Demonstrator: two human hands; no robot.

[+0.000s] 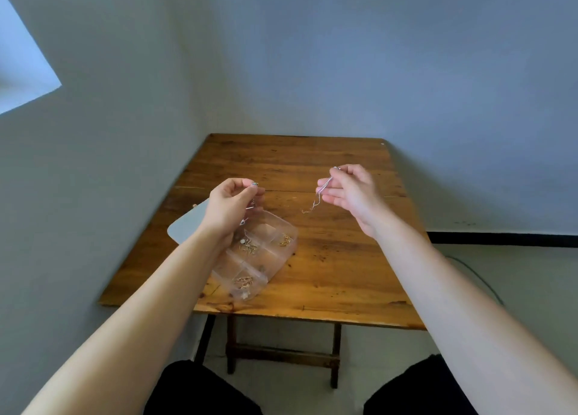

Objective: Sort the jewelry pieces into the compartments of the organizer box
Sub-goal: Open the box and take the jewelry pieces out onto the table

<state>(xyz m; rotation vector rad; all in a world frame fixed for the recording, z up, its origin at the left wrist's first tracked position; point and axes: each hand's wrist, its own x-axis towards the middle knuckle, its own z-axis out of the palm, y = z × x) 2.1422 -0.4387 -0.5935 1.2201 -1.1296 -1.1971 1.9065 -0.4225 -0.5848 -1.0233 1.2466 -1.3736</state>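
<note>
A clear plastic organizer box lies on the wooden table, with small gold and silver pieces in several of its compartments. My left hand is raised above the box's far left corner and pinches a thin silver chain that hangs down toward the box. My right hand is lifted to the right of the box and pinches another thin silver chain; its loose end dangles to about the table surface.
The wooden table stands in a corner with walls at the left and back. A grey flat lid or tray lies left of the box, partly under my left wrist. My knees are below the front edge.
</note>
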